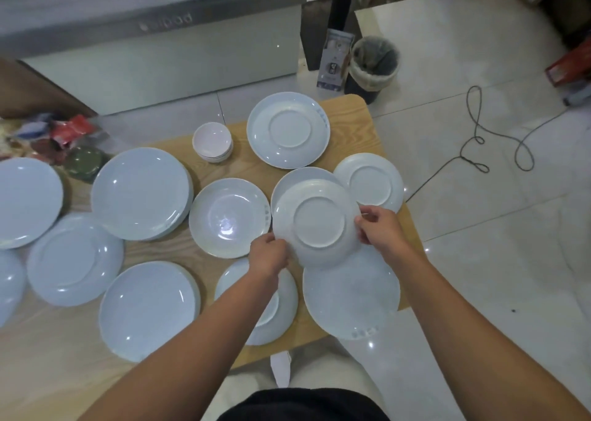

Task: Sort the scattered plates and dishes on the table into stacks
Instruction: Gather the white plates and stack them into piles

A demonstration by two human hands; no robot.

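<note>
Both my hands hold one white plate (318, 222) upside down above the right part of the wooden table (243, 164). My left hand (268, 254) grips its near-left rim and my right hand (379, 227) grips its right rim. Another plate (294, 180) lies partly hidden under it. Around it lie an upside-down plate (371, 182), a large upside-down plate (287, 129), an upright plate (228, 217) and a big plate (351, 302) at the near edge. My left forearm covers part of a plate (284, 302). A stack of small bowls (212, 142) stands at the back.
More white plates sit to the left: a stack (140, 193), a near plate (147, 310), an upside-down plate (73, 259) and one at the left edge (25, 201). Wrappers and a green lid (84, 163) lie at back left. A bin (374, 69) and cable (499, 139) are on the floor.
</note>
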